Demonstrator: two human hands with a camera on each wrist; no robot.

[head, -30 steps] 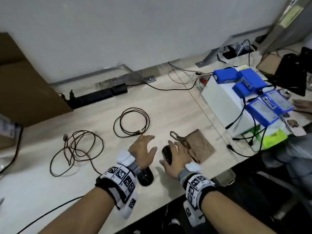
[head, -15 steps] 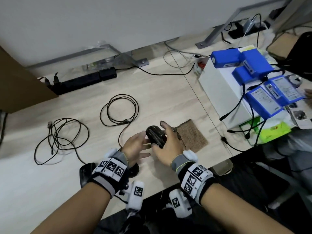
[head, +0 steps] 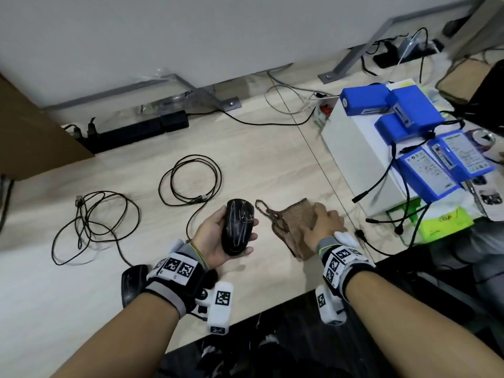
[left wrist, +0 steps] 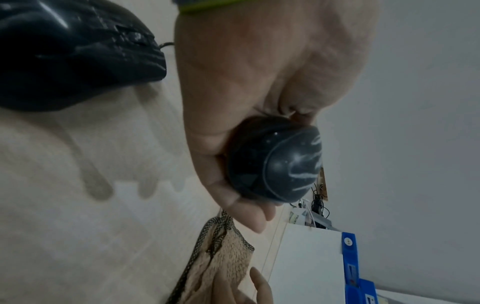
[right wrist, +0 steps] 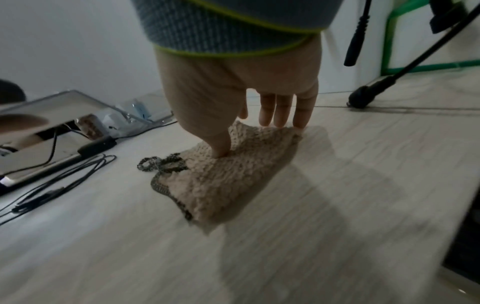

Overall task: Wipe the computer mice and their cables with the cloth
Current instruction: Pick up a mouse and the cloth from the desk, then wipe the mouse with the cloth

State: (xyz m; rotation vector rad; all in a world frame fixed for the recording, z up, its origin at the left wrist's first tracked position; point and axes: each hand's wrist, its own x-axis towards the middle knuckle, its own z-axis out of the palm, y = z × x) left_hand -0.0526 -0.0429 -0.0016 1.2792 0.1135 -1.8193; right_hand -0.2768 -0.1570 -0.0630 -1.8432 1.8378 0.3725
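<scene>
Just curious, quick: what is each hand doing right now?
Left hand: holds a black mouse, lifted off the desk.
Right hand: thumb and fingers gripping the brown cloth.

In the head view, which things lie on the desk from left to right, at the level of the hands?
Tangled black cable → left hand holding a black mouse → brown cloth → right hand → blue battery packs.

A mouse [head: 238, 227] lies in the left hand [head: 215, 241], above the desk [head: 245, 148]. Just to its right, the cloth [head: 293, 227] lies on the desk under the right hand [head: 323, 222]. A second mouse [head: 132, 285] sits on the desk behind the left wrist. Two cable coils [head: 191, 180] lie farther back to the left.
</scene>
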